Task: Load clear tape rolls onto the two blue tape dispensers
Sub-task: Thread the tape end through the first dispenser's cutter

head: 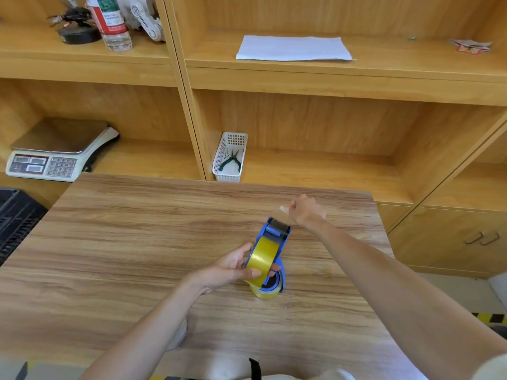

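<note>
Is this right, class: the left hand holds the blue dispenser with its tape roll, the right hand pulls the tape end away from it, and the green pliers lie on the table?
Not quite. The head view shows the green pliers inside the white basket on the shelf, not on the table. The rest holds: left hand on the blue dispenser, right hand pulling the tape end.

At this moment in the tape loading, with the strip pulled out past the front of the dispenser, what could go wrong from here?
1. The right hand pinches only the tip of the clear tape strip; it could slip and snap back onto the roll.
2. The left hand alone steadies the blue dispenser, so a hard pull might tilt it or unseat the yellowish tape roll.
3. The second roll lies right beneath; loose tape could stick to it.
</note>
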A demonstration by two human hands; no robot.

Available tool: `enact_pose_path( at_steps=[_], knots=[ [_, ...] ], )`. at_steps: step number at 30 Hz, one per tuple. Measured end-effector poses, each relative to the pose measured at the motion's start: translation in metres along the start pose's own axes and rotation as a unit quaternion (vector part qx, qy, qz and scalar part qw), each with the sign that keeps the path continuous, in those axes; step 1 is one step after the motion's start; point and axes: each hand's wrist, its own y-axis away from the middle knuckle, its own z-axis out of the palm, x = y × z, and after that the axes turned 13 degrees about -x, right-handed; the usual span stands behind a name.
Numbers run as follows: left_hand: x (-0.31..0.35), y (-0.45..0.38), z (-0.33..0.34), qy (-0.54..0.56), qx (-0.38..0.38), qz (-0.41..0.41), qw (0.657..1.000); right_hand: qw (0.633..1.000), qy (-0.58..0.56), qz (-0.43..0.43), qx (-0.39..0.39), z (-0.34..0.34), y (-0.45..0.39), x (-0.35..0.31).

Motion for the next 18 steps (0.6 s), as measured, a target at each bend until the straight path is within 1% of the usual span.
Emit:
enact_pose_path(
  at_steps=[2, 4, 6, 8, 11, 14, 16, 18],
  knots=[
    [0.0, 0.003, -0.001, 0.004, 0.003, 0.006, 1.0, 0.996, -0.066, -0.017, -0.054, 0.0, -0.006, 0.003],
    [-0.002, 0.007, -0.003, 0.017, 0.015, 0.007, 1.0, 0.976, -0.179, -0.02, -0.125, 0.0, -0.004, 0.006],
    [-0.006, 0.011, -0.005, 0.031, 0.034, -0.004, 0.999, 0.934, -0.289, 0.015, -0.209, 0.0, 0.004, 0.008],
    [-0.006, 0.014, -0.008, 0.04, 0.035, -0.003, 0.999, 0.893, -0.354, 0.047, -0.274, 0.004, 0.005, 0.012],
    [-0.006, 0.018, -0.011, 0.063, 0.057, 0.008, 0.996, 0.831, -0.451, 0.071, -0.319, 0.011, 0.005, 0.015],
    [-0.011, 0.023, -0.022, 0.129, 0.093, 0.028, 0.987, 0.787, -0.499, 0.053, -0.358, 0.013, 0.006, 0.016],
    [-0.014, 0.025, -0.03, 0.202, 0.122, 0.03, 0.971, 0.755, -0.531, 0.023, -0.384, 0.015, 0.006, 0.013],
    [-0.014, 0.024, -0.036, 0.281, 0.151, 0.044, 0.947, 0.726, -0.556, -0.011, -0.405, 0.019, 0.006, 0.005]
  ],
)
